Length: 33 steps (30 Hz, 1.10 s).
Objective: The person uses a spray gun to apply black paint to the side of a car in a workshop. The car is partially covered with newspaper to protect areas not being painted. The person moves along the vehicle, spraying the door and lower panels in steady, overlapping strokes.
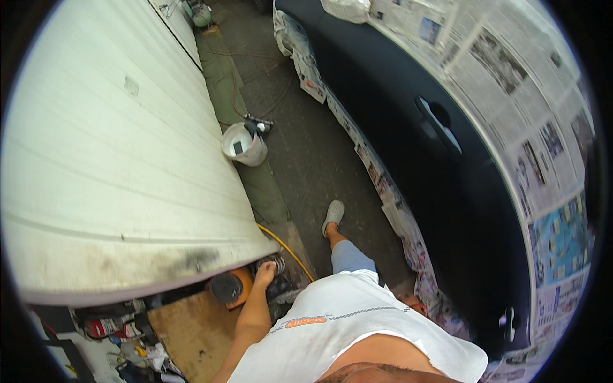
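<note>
My left hand (265, 273) reaches out at the lower middle, by the bottom corner of the large white panel (128, 147). Its fingers look closed at a small, round, greyish metallic thing (278, 262); what exactly they grip is too small to tell. Close beside the wrist stands an orange machine (239, 288) with a round black top. A yellow hose (290, 250) runs past the fingertips along the floor. Nothing of my right hand shows.
To the right stands a car with dark doors (408, 147), its surroundings masked with newspaper (498, 96). A white bucket (248, 152) with a spray-gun-like tool (260, 126) at its rim sits on the floor ahead. Lower left are a brown board (191, 329) and clutter (137, 351).
</note>
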Available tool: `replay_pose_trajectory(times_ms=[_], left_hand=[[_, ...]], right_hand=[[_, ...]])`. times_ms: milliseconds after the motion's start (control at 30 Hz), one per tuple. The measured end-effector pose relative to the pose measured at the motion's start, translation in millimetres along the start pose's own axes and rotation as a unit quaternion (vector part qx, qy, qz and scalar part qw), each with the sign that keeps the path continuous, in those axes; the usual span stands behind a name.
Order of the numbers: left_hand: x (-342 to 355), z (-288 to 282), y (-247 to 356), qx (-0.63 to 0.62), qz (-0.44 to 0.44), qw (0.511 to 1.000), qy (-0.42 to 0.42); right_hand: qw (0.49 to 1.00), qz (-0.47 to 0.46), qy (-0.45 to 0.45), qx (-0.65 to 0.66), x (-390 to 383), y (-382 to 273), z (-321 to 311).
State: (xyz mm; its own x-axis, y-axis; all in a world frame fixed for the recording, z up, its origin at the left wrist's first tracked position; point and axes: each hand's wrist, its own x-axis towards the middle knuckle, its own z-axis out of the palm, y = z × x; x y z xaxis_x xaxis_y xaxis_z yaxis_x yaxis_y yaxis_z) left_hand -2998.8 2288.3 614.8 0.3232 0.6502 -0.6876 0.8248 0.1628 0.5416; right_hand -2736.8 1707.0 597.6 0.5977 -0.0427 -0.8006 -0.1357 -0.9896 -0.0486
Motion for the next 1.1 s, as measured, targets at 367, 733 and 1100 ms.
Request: replay_pose_trajectory(times_ms=[367,733,1100], left_hand=[[170.7,-49.9,136.2,0.029,0.001,0.999,-0.025],[437.5,-145.2,244.3,-0.031,-0.029,0.995,-0.088],[775.3,-211.2,475.8,0.334,0.166,0.922,-0.102]], right_hand=[[0.926,-0.327,0.186,0.018,252.1,-402.6,-195.1],[0.908,-0.367,0.100,0.179,188.4,-810.8,-358.4],[0.976,-0.134,-0.124,-0.117,264.4,-936.2,-156.8]])
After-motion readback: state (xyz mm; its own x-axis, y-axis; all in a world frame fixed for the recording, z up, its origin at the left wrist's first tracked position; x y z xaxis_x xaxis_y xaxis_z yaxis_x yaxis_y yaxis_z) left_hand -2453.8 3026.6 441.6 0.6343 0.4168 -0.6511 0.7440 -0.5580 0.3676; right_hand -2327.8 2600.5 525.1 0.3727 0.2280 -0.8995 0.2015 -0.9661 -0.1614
